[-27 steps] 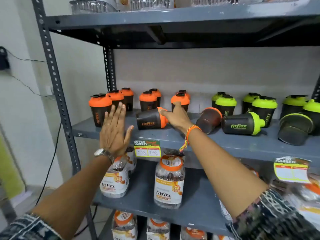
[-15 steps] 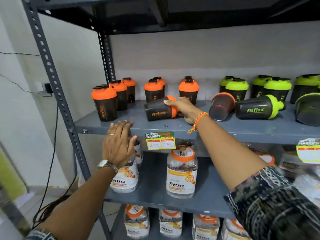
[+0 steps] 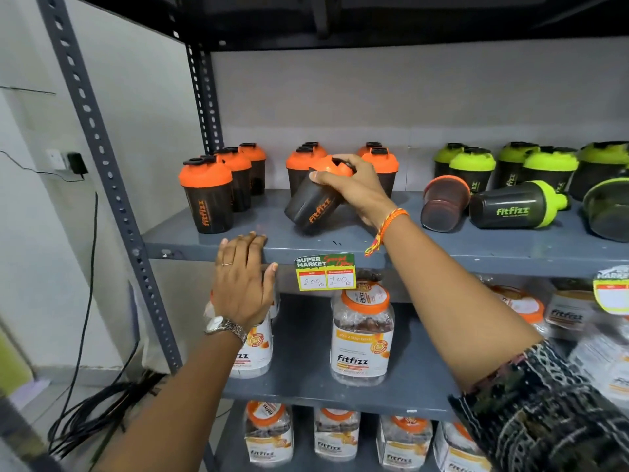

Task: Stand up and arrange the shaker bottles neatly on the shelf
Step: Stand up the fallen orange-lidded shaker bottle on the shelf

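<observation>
My right hand [image 3: 354, 189] grips the orange lid of a black shaker bottle [image 3: 313, 209] and holds it tilted, its base on the grey shelf [image 3: 340, 245]. My left hand [image 3: 243, 284] rests flat over the shelf's front edge. Several orange-lidded shakers [image 3: 207, 192] stand upright at the left and behind my hand. To the right, an orange-rimmed shaker [image 3: 442, 207] lies on its side, bottom toward me. A green-lidded shaker [image 3: 517, 209] lies beside it, and another dark one [image 3: 609, 209] is cut off by the right edge. Several green-lidded shakers [image 3: 473, 166] stand at the back.
A yellow price tag [image 3: 326, 274] hangs from the shelf edge between my arms. Clear Fitfizz jars [image 3: 362, 338] fill the two shelves below. A perforated grey upright [image 3: 112, 185] frames the rack's left side. Black cables [image 3: 95, 417] lie on the floor at the left.
My right hand has tipped the lying orange-lidded shaker up from flat to tilted. My left hand dropped from mid-air onto the shelf's front edge. The camera has moved closer.
</observation>
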Available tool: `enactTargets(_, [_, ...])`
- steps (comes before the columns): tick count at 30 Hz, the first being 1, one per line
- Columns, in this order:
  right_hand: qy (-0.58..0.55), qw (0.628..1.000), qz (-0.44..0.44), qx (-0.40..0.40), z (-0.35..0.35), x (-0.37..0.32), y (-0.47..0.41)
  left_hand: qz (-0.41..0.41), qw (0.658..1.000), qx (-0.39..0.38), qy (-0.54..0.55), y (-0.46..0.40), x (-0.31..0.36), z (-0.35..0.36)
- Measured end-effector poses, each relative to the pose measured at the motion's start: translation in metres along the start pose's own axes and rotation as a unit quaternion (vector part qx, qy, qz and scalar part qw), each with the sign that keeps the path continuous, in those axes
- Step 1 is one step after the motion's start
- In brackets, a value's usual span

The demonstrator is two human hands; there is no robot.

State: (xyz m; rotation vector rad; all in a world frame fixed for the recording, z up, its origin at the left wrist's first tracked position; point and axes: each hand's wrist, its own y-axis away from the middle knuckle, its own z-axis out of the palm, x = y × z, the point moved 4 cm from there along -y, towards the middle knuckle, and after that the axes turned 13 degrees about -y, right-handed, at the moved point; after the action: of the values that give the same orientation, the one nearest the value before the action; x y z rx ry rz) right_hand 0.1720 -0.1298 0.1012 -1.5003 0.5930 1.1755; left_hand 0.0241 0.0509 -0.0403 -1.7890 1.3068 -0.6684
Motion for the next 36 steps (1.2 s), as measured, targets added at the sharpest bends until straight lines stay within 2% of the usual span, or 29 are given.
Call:
enactTargets(6, [0.160,0.980,-0.108,-0.040,0.032,-0.023,0.003,0.010,1.000,0.007,0.001,0.000,-0.002,0.000])
enactTargets(11, [0.252,0.956,-0.134,-0.070,0.051,-0.023,0.008,0.012,1.000,0.006,0.002,0.000,-0.003,0.000])
enactTargets(17, [0.301,0.941,-0.129,-0.090,0.065,-0.021,0.010,0.007,1.000,-0.004,0.014,0.000,-0.003,-0.003])
enactTargets(23, [0.321,0.936,-0.127,-0.071,0.069,-0.021,0.015,-0.001,0.999,-0.023,0.035,0.000,-0.002,-0.008])
enactTargets(30, [0.329,0.936,-0.074,-0.098,0.059,-0.032,0.023,-0.008,0.997,-0.036,0.067,0.000,-0.004,-0.011])
enactTargets(33, [0.301,0.950,-0.052,-0.062,0.020,-0.045,0.020,-0.040,0.991,-0.019,0.127,-0.002,-0.002,-0.019])
enactTargets(36, [0.295,0.955,-0.035,0.015,-0.039,-0.059,0.015,-0.074,0.976,0.033,0.200,-0.004,0.015,-0.036])
